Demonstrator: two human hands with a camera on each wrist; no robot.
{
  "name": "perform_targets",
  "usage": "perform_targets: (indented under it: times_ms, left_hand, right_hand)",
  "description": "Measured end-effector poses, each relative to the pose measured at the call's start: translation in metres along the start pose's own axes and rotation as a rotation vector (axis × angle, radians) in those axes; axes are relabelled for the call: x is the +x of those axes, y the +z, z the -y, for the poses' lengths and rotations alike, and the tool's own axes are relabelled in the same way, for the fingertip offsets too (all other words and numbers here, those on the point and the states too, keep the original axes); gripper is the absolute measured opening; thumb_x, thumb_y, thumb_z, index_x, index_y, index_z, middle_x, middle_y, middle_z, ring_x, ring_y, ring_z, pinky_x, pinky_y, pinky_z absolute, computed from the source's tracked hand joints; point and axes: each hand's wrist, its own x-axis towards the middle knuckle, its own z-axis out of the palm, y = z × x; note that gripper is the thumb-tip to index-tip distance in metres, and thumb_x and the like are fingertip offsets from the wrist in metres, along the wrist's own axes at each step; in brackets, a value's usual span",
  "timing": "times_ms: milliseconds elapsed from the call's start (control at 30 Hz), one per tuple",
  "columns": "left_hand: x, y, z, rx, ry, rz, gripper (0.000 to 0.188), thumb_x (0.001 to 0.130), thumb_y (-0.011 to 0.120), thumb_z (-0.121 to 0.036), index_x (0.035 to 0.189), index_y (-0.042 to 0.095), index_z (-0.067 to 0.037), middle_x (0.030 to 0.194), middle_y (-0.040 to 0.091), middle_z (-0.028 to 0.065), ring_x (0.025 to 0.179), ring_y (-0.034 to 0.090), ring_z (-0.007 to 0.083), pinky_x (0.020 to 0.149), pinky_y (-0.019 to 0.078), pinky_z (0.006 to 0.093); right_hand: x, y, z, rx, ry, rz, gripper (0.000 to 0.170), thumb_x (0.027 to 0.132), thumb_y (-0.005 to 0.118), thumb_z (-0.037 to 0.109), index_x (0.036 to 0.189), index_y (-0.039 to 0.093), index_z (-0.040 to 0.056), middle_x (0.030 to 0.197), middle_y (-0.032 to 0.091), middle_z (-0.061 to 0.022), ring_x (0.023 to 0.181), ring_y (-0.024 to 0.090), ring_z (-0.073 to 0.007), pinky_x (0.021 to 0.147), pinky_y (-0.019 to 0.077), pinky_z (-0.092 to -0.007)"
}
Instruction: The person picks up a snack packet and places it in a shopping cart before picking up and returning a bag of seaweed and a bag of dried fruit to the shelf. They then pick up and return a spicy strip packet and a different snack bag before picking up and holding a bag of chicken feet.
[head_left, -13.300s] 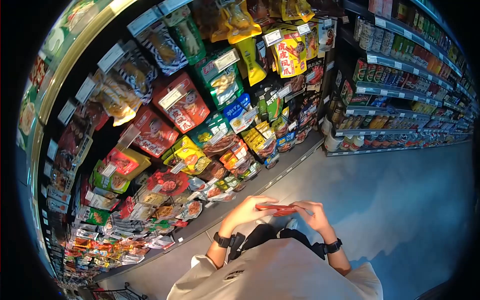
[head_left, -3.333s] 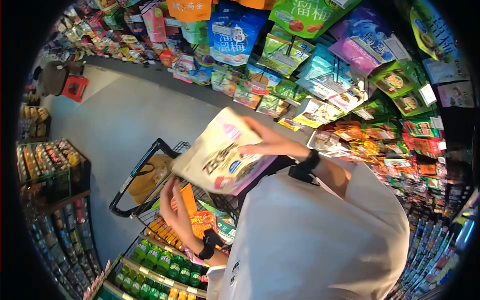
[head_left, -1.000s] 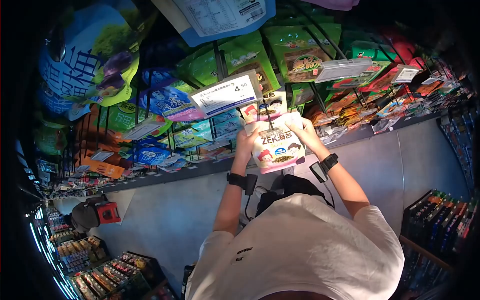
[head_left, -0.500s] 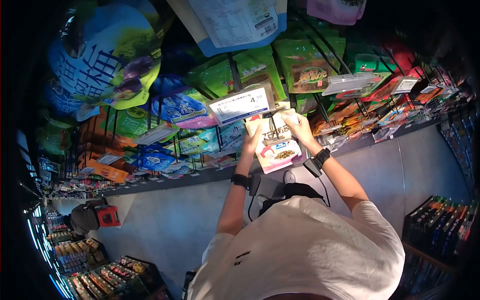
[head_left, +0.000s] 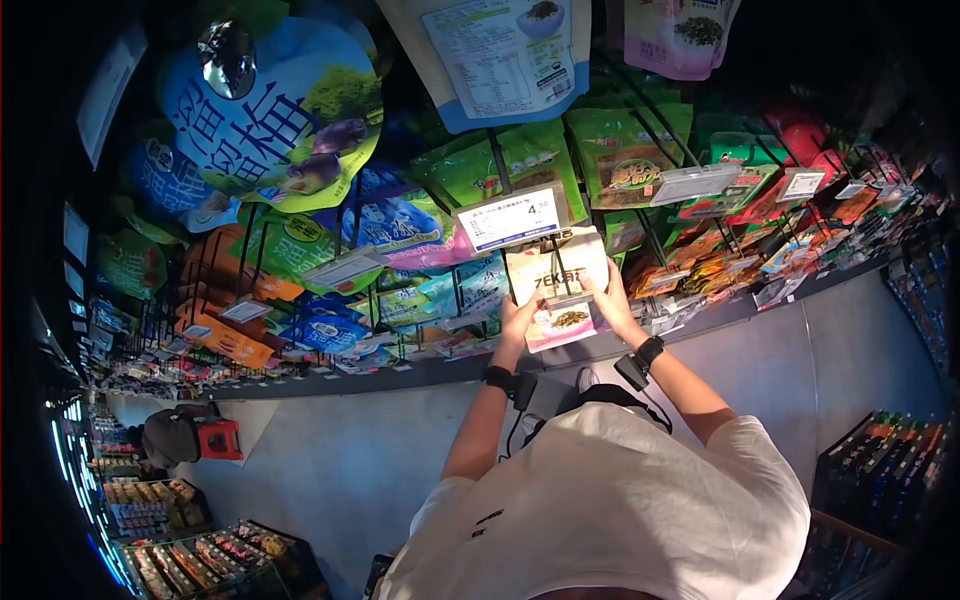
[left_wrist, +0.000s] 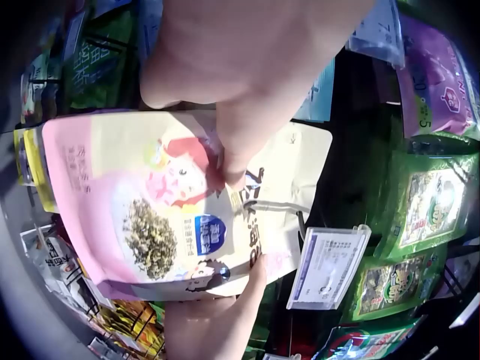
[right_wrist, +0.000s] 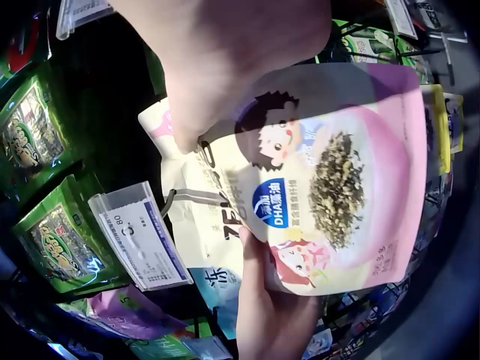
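Both hands grip a cream and pink seaweed pouch [head_left: 565, 325] by its two sides, in front of a rack hook. My left hand [head_left: 516, 322] has its thumb on the pouch front, fingers behind. On the opposite side, my right hand [head_left: 618, 305] does the same. In the left wrist view the pouch [left_wrist: 97, 202] lies sideways, with my left hand [left_wrist: 247, 67] above and my right hand [left_wrist: 214, 322] below. The right wrist view shows a metal hook at the top of the pouch [right_wrist: 367, 247], between my right hand [right_wrist: 232, 52] and left hand [right_wrist: 277, 319].
A price tag [head_left: 510, 215] stands just above the pouch. Green bags [head_left: 628, 160] and a large blue plum bag [head_left: 270, 110] hang around it on hooks. Grey floor [head_left: 350, 430] lies below. At the far left is a person in dark clothes [head_left: 170, 437] beside a red object [head_left: 219, 440].
Since the earlier aisle views, the camera faces this rack. Over the last second, both hands have slid lower along the pouch's sides, and the pouch top has come into fuller view.
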Motion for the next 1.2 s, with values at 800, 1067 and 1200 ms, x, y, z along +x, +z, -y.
perform_targets:
  times_ms: [800, 1067, 1200]
  left_hand:
    - [-0.123, -0.086, -0.023, 0.066, 0.09, 0.347, 0.034, 0.106, 0.059, -0.031, 0.11, 0.069, 0.001, 0.092, 0.066, 0.0007, 0.085, 0.06, 0.0093, 0.074, 0.0499, 0.0283]
    - [-0.251, -0.119, -0.054, 0.414, 0.06, -0.326, 0.041, 0.102, 0.055, -0.039, 0.115, 0.066, -0.001, 0.099, 0.072, 0.0159, 0.091, 0.07, 0.0263, 0.079, 0.0538, 0.0399]
    - [-0.35, -0.132, -0.05, 0.31, -0.016, -0.718, 0.047, 0.102, 0.056, -0.041, 0.126, 0.064, -0.002, 0.107, 0.073, 0.019, 0.099, 0.071, 0.0317, 0.084, 0.0557, 0.041]
  right_hand:
    - [-0.048, -0.031, -0.113, -0.224, -0.111, -0.262, 0.031, 0.095, 0.07, 0.023, 0.114, 0.059, 0.0018, 0.101, 0.061, -0.0087, 0.089, 0.058, -0.0178, 0.082, 0.0502, -0.033]
    - [0.005, -0.016, -0.211, 0.236, 0.891, 0.928, 0.023, 0.105, 0.058, 0.022, 0.103, 0.067, 0.0009, 0.075, 0.062, -0.0048, 0.059, 0.057, -0.0125, 0.048, 0.0431, -0.0268]
    - [-0.066, 0.09, -0.048, -0.214, 0.471, 1.328, 0.02, 0.104, 0.057, 0.018, 0.109, 0.065, 0.0004, 0.087, 0.068, -0.0062, 0.073, 0.067, -0.0157, 0.065, 0.0546, -0.0274]
